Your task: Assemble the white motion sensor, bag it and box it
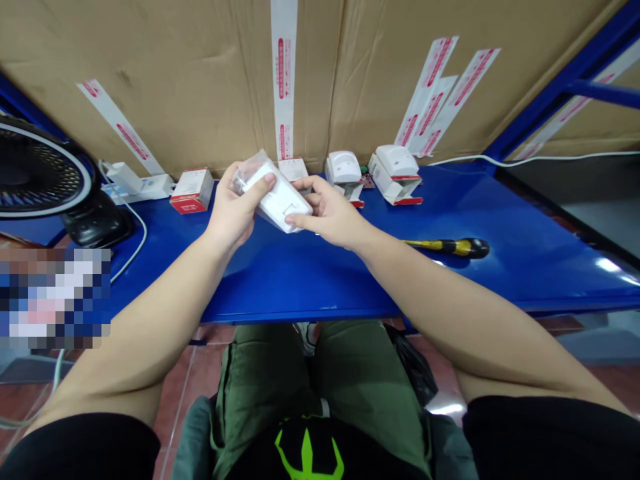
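Both my hands hold a white plastic device (281, 201), tilted, above the blue table. A clear plastic bag (248, 169) wraps at least part of it. My left hand (239, 203) grips the bagged upper-left end, with the thumb lying on top. At the lower-right end, my right hand (327, 210) pinches the device between thumb and fingers. Behind my hands stands a small white-and-red box (294, 169), partly hidden. Under my right forearm a screwdriver with a yellow-and-black handle (457, 247) lies on the table, its tip out of sight.
Along the back are a closed red-and-white box (193, 191) and two boxes topped by white rounded devices (343, 167) (397, 161). A small circuit board (367, 177) sits between them. At left stand a black fan (37, 170) and a power strip (145, 189). A cardboard sheet (210, 80) backs the blue table (300, 287).
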Demonstrator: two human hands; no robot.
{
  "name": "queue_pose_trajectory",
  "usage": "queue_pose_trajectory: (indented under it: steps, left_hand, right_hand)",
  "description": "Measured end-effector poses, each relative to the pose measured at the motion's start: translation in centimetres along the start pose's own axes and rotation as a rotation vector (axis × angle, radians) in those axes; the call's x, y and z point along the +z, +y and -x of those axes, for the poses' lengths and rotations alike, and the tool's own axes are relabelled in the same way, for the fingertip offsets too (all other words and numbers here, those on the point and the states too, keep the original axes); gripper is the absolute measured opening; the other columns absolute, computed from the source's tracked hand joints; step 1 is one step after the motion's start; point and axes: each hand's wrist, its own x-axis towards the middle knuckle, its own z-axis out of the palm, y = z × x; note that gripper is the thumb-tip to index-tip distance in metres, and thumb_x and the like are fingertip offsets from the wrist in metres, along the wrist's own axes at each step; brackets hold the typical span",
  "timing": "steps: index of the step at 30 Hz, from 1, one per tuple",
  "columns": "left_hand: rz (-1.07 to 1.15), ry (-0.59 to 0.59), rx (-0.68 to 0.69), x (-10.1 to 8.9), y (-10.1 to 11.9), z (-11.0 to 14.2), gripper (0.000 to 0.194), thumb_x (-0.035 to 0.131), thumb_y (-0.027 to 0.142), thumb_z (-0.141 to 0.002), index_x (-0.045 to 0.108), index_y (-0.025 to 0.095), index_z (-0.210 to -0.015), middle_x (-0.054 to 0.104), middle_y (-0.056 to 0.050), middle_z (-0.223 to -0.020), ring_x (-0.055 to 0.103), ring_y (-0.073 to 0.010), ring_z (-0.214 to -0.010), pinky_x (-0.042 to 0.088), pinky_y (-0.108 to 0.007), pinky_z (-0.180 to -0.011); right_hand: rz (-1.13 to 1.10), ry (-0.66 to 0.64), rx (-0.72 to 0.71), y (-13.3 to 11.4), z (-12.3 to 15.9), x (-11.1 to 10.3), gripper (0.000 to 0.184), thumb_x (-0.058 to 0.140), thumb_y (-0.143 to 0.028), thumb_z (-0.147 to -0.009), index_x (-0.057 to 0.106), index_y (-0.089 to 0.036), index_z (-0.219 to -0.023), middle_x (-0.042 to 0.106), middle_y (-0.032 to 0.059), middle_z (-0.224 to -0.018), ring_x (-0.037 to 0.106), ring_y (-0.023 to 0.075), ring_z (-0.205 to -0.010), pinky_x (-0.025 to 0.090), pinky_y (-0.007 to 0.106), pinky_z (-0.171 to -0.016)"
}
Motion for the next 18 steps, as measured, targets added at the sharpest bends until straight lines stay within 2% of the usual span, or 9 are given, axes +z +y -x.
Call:
queue_pose_trajectory:
  steps: [3,6,10,12,14,16,18]
  left_hand:
    - [0.012,-0.083,-0.048,-0.3,0.4,0.1,0.058,0.098,0.059,-0.083,0.071,0.027,-0.123,0.083,-0.01,-0.126,0.081,-0.028,-0.12,0.07,-0.034,-0.094]
    - [0.023,-0.151,-0.052,-0.4,0.6,0.2,0.058,0.094,0.053,-0.087,0.067,0.031,-0.134,0.083,-0.009,-0.131,0.079,-0.0288,-0.129,0.069,-0.038,-0.102]
    - [0.059,-0.129,-0.009,-0.3,0.2,0.1,0.07,0.1,0.052,-0.081,0.064,0.034,-0.138,0.083,-0.008,-0.131,0.078,-0.0307,-0.132,0.067,-0.045,-0.108]
    - [0.06,-0.103,0.017,-0.2,0.0,0.0,0.074,0.107,0.054,-0.072,0.068,0.031,-0.13,0.083,-0.008,-0.126,0.08,-0.0309,-0.125,0.067,-0.045,-0.105]
    - [0.018,-0.101,0.031,-0.1,0.0,0.0,0.07,0.111,0.057,-0.064,0.071,0.027,-0.114,0.084,-0.007,-0.116,0.082,-0.0277,-0.109,0.068,-0.04,-0.095]
    - [-0.074,-0.118,0.044,-0.1,0.3,0.1,0.065,0.112,0.058,-0.06,0.071,0.024,-0.098,0.082,-0.004,-0.101,0.079,-0.0222,-0.092,0.066,-0.034,-0.083]
    - [-0.182,-0.121,0.08,-0.1,0.7,0.3,0.066,0.113,0.058,-0.058,0.069,0.023,-0.092,0.077,-0.001,-0.091,0.075,-0.019,-0.084,0.063,-0.03,-0.077]
  right_hand:
    - [-0.097,-0.001,0.081,-0.2,-0.3,-0.4,0.054,0.097,-0.043,-0.084,0.066,-0.024,-0.125,0.081,0.007,-0.113,0.08,0.0258,-0.101,0.075,0.042,-0.08]
    - [-0.204,0.011,0.158,-0.6,-0.3,-0.6,0.034,0.091,-0.04,-0.094,0.069,-0.022,-0.113,0.081,0.0083,-0.111,0.08,0.0222,-0.097,0.076,0.04,-0.084]
    - [-0.261,0.021,0.226,-1.2,0.0,-0.3,0.027,0.085,-0.042,-0.103,0.064,-0.024,-0.102,0.082,0.0054,-0.104,0.082,0.0192,-0.089,0.076,0.042,-0.086]
    - [-0.242,0.025,0.239,-1.4,0.1,-0.1,0.024,0.081,-0.042,-0.105,0.065,-0.024,-0.102,0.081,0.0037,-0.101,0.081,0.0186,-0.088,0.075,0.04,-0.082]
    - [-0.179,0.015,0.219,-1.3,0.2,0.1,0.021,0.081,-0.039,-0.104,0.068,-0.023,-0.105,0.081,0.0034,-0.1,0.08,0.0187,-0.091,0.073,0.038,-0.082]
    - [-0.088,-0.028,0.167,-1.0,0.1,0.2,0.023,0.087,-0.035,-0.098,0.07,-0.022,-0.107,0.082,0.0041,-0.103,0.08,0.0201,-0.097,0.071,0.038,-0.089]
    - [-0.02,-0.075,0.112,-0.7,0.1,0.3,0.028,0.093,-0.033,-0.09,0.07,-0.023,-0.103,0.082,0.0042,-0.105,0.079,0.022,-0.102,0.069,0.041,-0.096]
